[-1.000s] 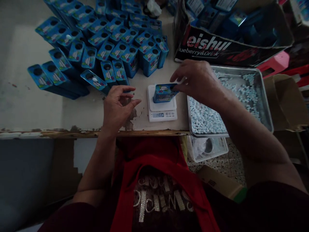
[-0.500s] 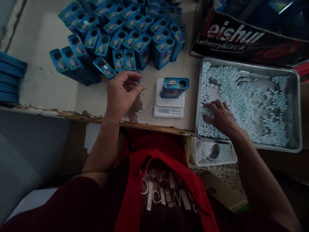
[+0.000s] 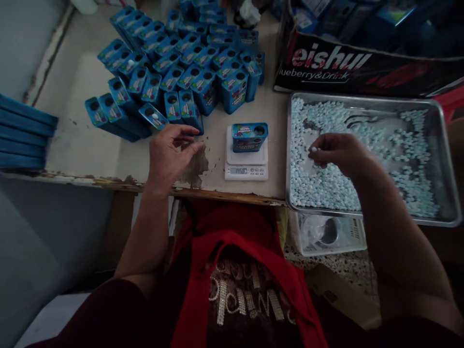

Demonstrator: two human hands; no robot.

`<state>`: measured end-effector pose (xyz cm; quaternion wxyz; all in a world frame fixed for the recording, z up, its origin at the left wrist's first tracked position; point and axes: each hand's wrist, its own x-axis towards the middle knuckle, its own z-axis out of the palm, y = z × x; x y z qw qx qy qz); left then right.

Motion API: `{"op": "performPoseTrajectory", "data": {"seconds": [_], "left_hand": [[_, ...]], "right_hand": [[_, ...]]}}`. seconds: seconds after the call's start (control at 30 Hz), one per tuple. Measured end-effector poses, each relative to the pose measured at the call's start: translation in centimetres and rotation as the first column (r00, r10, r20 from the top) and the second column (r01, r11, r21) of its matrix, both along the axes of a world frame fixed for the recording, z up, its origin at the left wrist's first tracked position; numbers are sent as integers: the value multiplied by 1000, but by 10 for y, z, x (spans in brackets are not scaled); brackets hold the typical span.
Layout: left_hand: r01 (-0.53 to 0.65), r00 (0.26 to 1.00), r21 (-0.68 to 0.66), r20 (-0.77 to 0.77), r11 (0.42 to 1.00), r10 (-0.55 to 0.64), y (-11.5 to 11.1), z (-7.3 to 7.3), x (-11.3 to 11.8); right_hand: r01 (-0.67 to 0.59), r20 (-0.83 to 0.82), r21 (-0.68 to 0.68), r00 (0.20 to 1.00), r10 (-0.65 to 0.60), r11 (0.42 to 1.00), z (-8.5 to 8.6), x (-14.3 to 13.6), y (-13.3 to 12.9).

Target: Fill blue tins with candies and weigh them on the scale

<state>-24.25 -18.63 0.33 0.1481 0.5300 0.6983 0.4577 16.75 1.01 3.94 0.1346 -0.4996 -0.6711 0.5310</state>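
Observation:
My right hand [image 3: 335, 151] is above the metal tray [image 3: 447, 164], its fingertips pinched on a small pale candy [image 3: 313, 149]. Beneath it, light blue candies [image 3: 326, 191] spread over the tray. My left hand [image 3: 173, 153] hovers over the table's front part, fingers curved and apart, holding nothing. Just beyond its fingers stand blue candy tins [image 3: 186, 107] with round holes in their tops. One tin [image 3: 250, 137] stands on a white digital scale [image 3: 246, 173] between my hands; the display seems to read 145.8.
A black printed carton [image 3: 326, 65] filled with blue packages stands behind the tray. Flat blue packages [image 3: 25, 135] are stacked at the left. Below the tray is a white plastic basket [image 3: 328, 234] with a metal cup. The table's front edge [image 3: 224, 193] is worn.
My right hand has risen from the candies, and its fingers have closed in a pinch. My left hand keeps its open pose by the tins. The camera view has shifted slightly.

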Motion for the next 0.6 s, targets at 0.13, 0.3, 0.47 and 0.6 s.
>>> {"op": "performPoseTrajectory", "data": {"seconds": [0.13, 0.3, 0.47, 0.6], "left_hand": [[41, 999, 27, 28, 999, -42, 11, -8, 6], [47, 998, 31, 35, 998, -48, 13, -15, 2], [24, 998, 25, 59, 999, -26, 7, -19, -10], [28, 997, 28, 74, 999, -30, 6, -21, -14]], "right_hand": [[-87, -62, 128, 993, 95, 988, 42, -57, -4], [-189, -3, 336, 979, 202, 923, 69, -123, -16], [-301, 178, 452, 953, 246, 839, 62, -141, -16], [-370, 243, 479, 927, 285, 796, 56, -136, -13]]}}
